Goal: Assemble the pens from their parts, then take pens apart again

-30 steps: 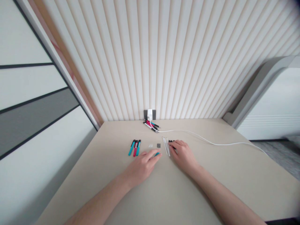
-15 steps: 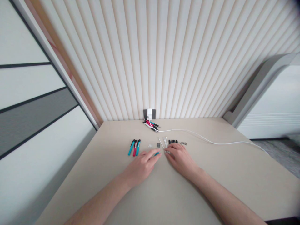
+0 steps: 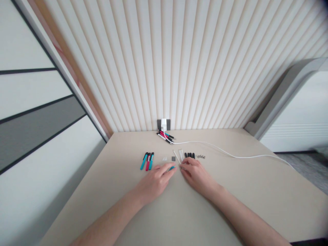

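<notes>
"Where are your hands?"

"Apart. My left hand [image 3: 153,182] lies over a teal marker [image 3: 172,167], grip unclear; my right hand [image 3: 197,174] touches thin white rods [image 3: 180,155] on the table [image 3: 269,191]."

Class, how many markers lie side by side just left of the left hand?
3: an outer teal marker, a red marker and an inner teal marker, in one row; none seems hidden.

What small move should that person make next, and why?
Probably the left hand should pick up the teal piece, since its fingertips are already on it. The piece also matches the colour of the teal pens lying just beyond that hand, so it may belong with them.
</notes>
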The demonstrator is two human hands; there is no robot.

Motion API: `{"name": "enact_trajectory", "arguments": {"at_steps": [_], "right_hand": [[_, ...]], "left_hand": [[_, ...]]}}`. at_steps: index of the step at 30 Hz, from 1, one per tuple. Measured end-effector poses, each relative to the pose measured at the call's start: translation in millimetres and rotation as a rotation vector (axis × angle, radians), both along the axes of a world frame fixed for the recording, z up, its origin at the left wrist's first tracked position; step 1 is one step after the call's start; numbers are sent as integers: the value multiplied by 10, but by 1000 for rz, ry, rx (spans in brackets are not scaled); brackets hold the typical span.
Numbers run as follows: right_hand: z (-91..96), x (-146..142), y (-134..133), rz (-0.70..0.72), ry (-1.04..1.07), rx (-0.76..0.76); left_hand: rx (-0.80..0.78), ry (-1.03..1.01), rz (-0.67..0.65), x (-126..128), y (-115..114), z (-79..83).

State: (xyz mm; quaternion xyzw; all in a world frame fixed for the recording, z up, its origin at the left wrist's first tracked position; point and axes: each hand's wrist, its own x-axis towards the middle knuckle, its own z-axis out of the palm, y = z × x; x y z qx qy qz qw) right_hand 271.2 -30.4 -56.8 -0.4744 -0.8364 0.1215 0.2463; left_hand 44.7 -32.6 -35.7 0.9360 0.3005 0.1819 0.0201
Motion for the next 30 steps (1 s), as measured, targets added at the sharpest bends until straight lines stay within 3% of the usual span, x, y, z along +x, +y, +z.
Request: {"name": "enact_trajectory", "arguments": {"at_steps": [30], "right_hand": [[-2, -2, -5, 22, 5, 15]], "left_hand": [[9, -30, -7, -9, 1, 3]]}}
